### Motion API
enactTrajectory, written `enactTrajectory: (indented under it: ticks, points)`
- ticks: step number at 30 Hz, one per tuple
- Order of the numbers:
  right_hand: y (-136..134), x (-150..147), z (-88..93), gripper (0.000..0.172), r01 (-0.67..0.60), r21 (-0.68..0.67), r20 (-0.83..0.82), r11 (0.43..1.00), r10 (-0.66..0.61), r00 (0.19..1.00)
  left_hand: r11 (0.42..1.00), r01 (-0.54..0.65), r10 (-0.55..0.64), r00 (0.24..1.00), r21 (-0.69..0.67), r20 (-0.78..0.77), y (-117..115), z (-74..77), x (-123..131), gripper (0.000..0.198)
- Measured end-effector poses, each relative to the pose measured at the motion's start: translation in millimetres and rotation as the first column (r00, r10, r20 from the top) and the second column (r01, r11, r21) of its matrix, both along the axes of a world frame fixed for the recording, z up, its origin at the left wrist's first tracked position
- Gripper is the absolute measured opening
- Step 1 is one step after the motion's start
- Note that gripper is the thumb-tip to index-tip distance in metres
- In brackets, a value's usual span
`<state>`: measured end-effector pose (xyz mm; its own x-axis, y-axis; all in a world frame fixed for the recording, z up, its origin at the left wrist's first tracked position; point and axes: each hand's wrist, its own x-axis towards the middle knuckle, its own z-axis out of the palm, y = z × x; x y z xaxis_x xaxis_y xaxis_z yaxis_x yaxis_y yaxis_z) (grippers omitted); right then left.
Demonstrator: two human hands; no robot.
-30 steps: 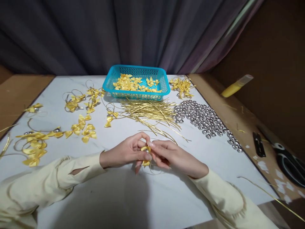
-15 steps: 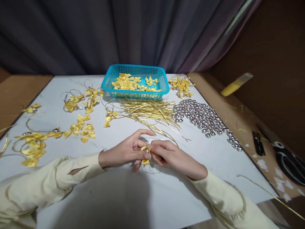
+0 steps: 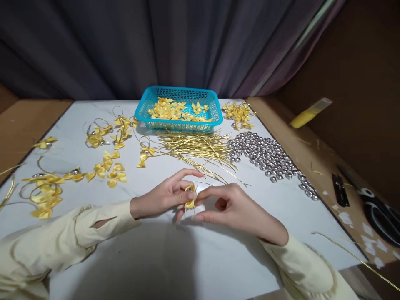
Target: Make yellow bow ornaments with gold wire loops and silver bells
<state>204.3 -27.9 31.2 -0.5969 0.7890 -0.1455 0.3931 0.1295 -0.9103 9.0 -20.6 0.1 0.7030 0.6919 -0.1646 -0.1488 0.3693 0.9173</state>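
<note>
Above the white tabletop, my left hand (image 3: 167, 195) pinches a yellow ribbon bow (image 3: 189, 204) between thumb and fingers, its index finger stretched out above. A small silver spot shows at the bow's middle, partly hidden by the thumb. Thin cord ends stick out around the bow. Close on its right is my right hand (image 3: 234, 208), thumb and index finger spread apart. The index fingertip is at the bow's edge; whether it touches the bow or a cord I cannot tell. Beyond the hands lies a heap of gold cords (image 3: 196, 146).
A blue basket (image 3: 178, 123) of yellow bows stands at the back. Silver bell-like beads (image 3: 265, 154) are heaped on the right. Bows with cord loops (image 3: 46, 191) lie left, more (image 3: 239, 112) at back right. Black-handled scissors (image 3: 379, 216) rest beyond the right edge.
My right hand has opened from a pinch at the bow and shifted slightly right. The bow has turned a little in my left hand.
</note>
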Motion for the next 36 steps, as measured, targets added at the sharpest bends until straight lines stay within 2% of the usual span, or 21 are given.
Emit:
enactTrajectory:
  ticks: [3, 6, 9, 12, 15, 18, 20, 23, 27, 32, 36]
  points:
    - [-0.6, -4.6, 0.5, 0.025, 0.01, -0.231, -0.002, 0.973, -0.01, 1.0, 0.998, -0.01, 0.013, 0.999, 0.063, -0.049, -2.7, 0.0, 0.9, 0.04]
    - [-2.0, -7.4, 0.2, 0.026, 0.005, -0.475, -0.076, 0.88, -0.046, 0.996, 0.989, -0.042, 0.054, 0.995, 0.139, -0.085, -5.3, -1.4, 1.1, 0.038]
    - [-3.1, -9.2, -1.0, 0.022, -0.078, -0.591, -0.224, 0.803, -0.07, 0.972, 0.984, -0.071, 0.087, 0.992, 0.164, -0.093, -5.7, -3.5, 0.7, 0.033]
    - [-1.1, -7.8, -4.0, 0.022, -0.148, -0.587, -0.34, 0.796, -0.076, 0.937, 0.983, -0.085, 0.098, 0.992, 0.161, -0.074, -4.0, -5.5, 0.5, 0.024]
    - [3.2, -3.1, -7.0, 0.027, -0.127, -0.58, -0.32, 0.805, -0.081, 0.944, 0.991, -0.07, 0.073, 0.997, 0.111, -0.025, -2.0, -6.8, 0.2, 0.019]
    - [6.2, 0.6, -8.2, 0.029, -0.108, -0.572, -0.315, 0.813, -0.096, 0.944, 1.0, -0.007, 0.008, 0.999, -0.012, 0.047, -1.2, -6.7, -0.8, 0.023]
    - [6.6, 1.3, -8.5, 0.03, -0.099, -0.564, -0.311, 0.82, -0.1, 0.945, 0.999, 0.039, -0.037, 0.996, -0.034, 0.077, -1.4, -5.3, -1.4, 0.026]
    - [6.2, 0.8, -9.1, 0.029, -0.102, -0.549, -0.309, 0.829, -0.088, 0.947, 0.998, 0.05, -0.052, 0.997, 0.026, 0.059, -2.7, -1.9, -1.5, 0.026]
    - [6.3, 1.6, -8.2, 0.027, -0.112, -0.53, -0.305, 0.841, -0.066, 0.95, 0.996, 0.001, -0.001, 1.0, 0.085, 0.007, -3.8, 0.5, -1.3, 0.019]
    - [8.9, 4.3, -5.0, 0.027, -0.018, -0.462, -0.249, 0.887, -0.111, 0.962, 0.987, -0.082, 0.08, 0.997, 0.135, 0.019, -2.1, -3.8, -1.8, 0.018]
    - [11.0, 5.7, -6.0, 0.026, 0.002, -0.437, -0.26, 0.899, -0.128, 0.957, 0.986, -0.089, 0.09, 0.996, 0.142, 0.004, -0.8, -4.2, -1.5, 0.015]
